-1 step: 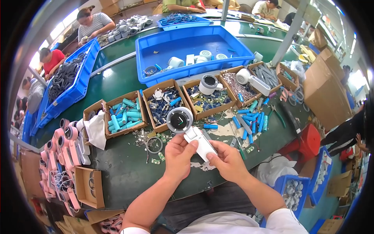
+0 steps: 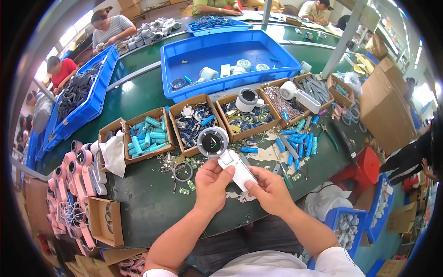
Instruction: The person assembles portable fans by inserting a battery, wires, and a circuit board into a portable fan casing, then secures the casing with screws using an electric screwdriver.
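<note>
Both my hands hold a white handheld fan over the green workbench. Its round grey-rimmed head, with a dark face and small lit green marks, points up and away to the left. My left hand grips the upper handle just below the head, thumb pressed on top. At the lower end of the handle, my right hand pinches it with the thumb on its face. A grey ring and small green circuit boards lie left of my left hand. Blue battery cells are scattered beyond my right hand.
Cardboard boxes of teal cells, circuit boards and wires line the bench behind a large blue bin. Pink fans pile up at left. Pliers lie at right, near a red stool. Several people sit farther off.
</note>
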### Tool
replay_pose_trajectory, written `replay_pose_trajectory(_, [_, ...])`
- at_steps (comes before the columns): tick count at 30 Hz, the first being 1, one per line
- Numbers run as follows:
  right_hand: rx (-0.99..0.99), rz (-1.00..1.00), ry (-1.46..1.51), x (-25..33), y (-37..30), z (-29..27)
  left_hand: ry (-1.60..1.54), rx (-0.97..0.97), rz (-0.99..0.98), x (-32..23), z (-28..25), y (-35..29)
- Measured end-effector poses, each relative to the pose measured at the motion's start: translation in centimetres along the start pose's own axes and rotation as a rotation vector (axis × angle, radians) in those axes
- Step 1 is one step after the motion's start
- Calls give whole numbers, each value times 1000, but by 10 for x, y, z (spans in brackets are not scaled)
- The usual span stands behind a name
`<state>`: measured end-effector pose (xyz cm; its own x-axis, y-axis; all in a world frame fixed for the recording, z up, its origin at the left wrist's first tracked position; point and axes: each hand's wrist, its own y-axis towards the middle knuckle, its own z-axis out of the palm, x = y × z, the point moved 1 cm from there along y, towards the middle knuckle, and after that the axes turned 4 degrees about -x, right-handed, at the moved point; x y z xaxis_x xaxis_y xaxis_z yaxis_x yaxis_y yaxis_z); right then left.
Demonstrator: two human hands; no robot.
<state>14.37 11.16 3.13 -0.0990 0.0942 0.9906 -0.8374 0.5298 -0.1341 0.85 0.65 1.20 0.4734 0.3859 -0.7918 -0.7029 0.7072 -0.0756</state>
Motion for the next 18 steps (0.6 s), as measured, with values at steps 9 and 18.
replay_pose_trajectory(9, [22,6,65,2,0,0,-17,12,-7,0,-2,0])
replay_pose_trajectory(18, [33,31,119,0,2,2,-11,5,-23,0,-3,3])
